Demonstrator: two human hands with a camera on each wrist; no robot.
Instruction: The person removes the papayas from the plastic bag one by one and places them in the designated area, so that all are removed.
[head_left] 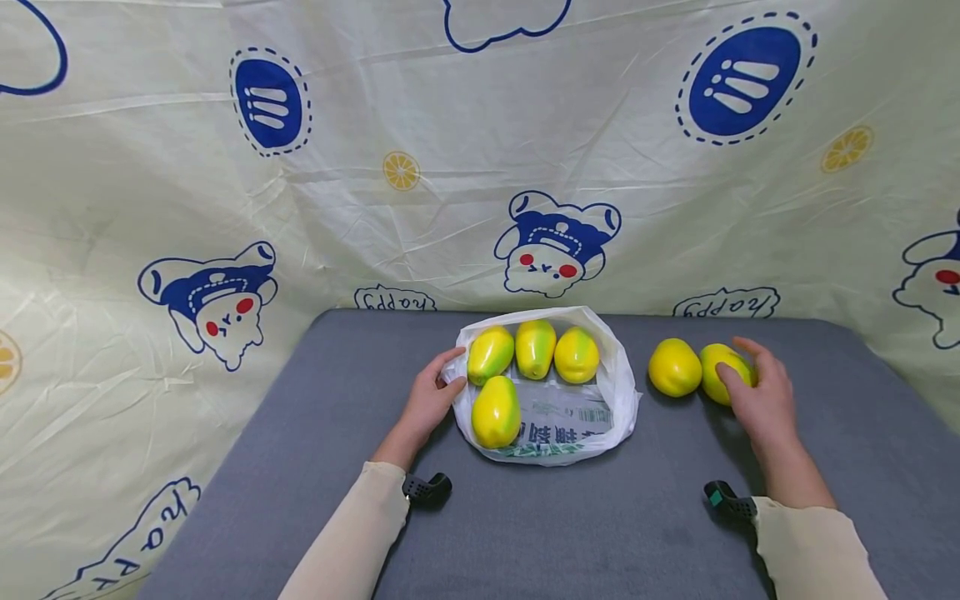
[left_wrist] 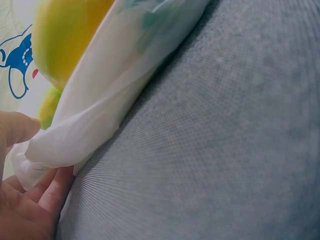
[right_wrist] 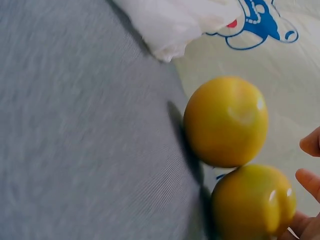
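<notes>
A white plastic bag (head_left: 626,400) lies with its mouth spread wide, and several smooth yellow-green mango-like fruits (head_left: 497,412) sit inside it. At the bag's left rim, my left hand (head_left: 423,408) holds the plastic, thumb on the inner side and fingers outside in the left wrist view. Right of the bag, two more such fruits stand side by side, touching: a left one (head_left: 674,367) and a right one (head_left: 712,375). My right hand (head_left: 765,400) is over the right fruit, its thumb and fingers spread; thumb and forefinger appear apart from it in the right wrist view.
The grey cloth-covered table (head_left: 570,533) carries the bag and loose fruits. A pale printed curtain (head_left: 450,233) hangs behind its far edge. Dark straps (head_left: 427,490) are worn at both wrists.
</notes>
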